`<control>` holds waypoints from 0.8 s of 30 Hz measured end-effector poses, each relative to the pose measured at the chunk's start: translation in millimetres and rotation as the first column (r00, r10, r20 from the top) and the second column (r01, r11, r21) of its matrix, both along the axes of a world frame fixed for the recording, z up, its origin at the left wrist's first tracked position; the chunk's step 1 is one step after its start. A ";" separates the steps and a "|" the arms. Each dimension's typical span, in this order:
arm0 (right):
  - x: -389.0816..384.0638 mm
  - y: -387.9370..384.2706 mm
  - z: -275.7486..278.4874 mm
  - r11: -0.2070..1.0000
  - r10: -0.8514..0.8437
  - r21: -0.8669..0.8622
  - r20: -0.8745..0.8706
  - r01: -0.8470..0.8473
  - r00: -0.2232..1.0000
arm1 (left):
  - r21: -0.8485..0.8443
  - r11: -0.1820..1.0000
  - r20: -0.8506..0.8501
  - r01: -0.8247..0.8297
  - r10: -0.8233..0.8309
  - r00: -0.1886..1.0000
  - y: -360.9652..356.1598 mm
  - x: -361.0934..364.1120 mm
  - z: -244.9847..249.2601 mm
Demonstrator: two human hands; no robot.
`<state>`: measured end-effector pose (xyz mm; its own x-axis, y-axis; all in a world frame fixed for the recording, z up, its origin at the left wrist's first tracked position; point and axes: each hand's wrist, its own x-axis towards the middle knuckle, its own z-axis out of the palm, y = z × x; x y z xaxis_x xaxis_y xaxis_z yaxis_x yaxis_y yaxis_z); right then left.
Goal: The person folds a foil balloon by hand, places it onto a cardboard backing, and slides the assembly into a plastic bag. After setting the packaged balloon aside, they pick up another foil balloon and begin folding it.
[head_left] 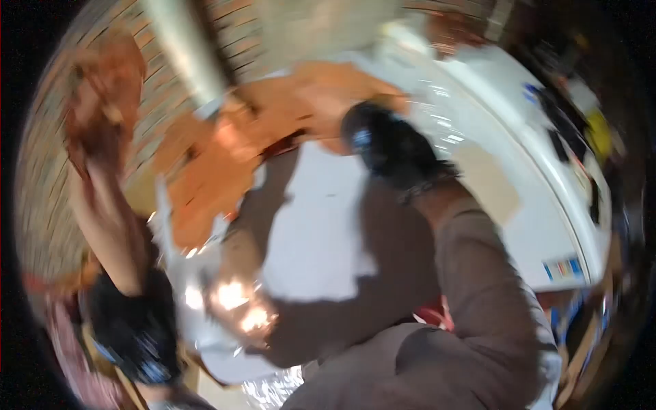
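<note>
My left hand [137, 328], in a black glove, is closed around the pale wooden handle of a brush [102, 147]. The brush's broad reddish-brown head points up at the far left, blurred by motion. An orange irregular-edged sheet [287, 96], possibly leather, lies in an arc across the far side of the work surface. At its right part is my right hand [396, 147], also black-gloved, touching or just above it. Motion blur hides how the right fingers lie. A white sheet [318, 225] is spread below, partly under my shadow.
A white appliance-like panel [560, 225] with a curved edge lies to the right, with a tan piece [485, 181] on it. Dark and yellow items [598, 137] sit beyond. A brick wall [58, 157] and a pale pipe [181, 48] stand behind. Shiny clear plastic [273, 389] shows near my body.
</note>
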<state>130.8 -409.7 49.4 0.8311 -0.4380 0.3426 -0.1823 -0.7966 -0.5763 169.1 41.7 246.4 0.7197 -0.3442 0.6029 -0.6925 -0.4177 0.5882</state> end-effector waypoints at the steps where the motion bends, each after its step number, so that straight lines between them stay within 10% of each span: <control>1: -19.2 19.1 2.7 0.964 0.075 0.252 0.042 -0.083 0.996 | 0.015 0.988 -0.106 0.154 -0.152 0.983 -22.0 -9.7 -24.2; 4: -93.6 84.3 -4.2 0.225 0.252 0.912 0.285 -0.343 0.925 | 0.526 0.825 0.477 0.208 -0.488 0.731 -54.0 -100.4 -80.8; 8: -185.1 160.6 -37.4 -0.320 0.275 0.896 0.399 -0.308 0.875 | 0.560 0.703 0.162 0.438 -0.612 0.774 -62.5 -172.3 -137.6; 15: -270.1 172.6 -48.0 -0.021 0.355 0.965 0.253 -0.262 0.900 | 0.670 0.669 0.162 0.321 -0.554 0.816 -54.8 -219.1 -184.0; 17: -283.4 178.6 -26.5 0.375 0.440 0.869 0.139 -0.322 0.887 | 0.671 0.659 0.116 0.340 -0.546 0.830 -47.4 -224.9 -184.9; 19: -282.5 203.9 17.7 -0.192 0.239 0.969 0.201 -0.157 0.950 | 0.662 0.668 0.102 0.340 -0.530 0.842 -44.4 -226.8 -200.3; 24: -294.0 199.2 15.9 0.119 0.370 0.981 0.099 -0.153 0.924 | 0.664 0.673 0.135 0.327 -0.538 0.832 -45.3 -234.8 -211.4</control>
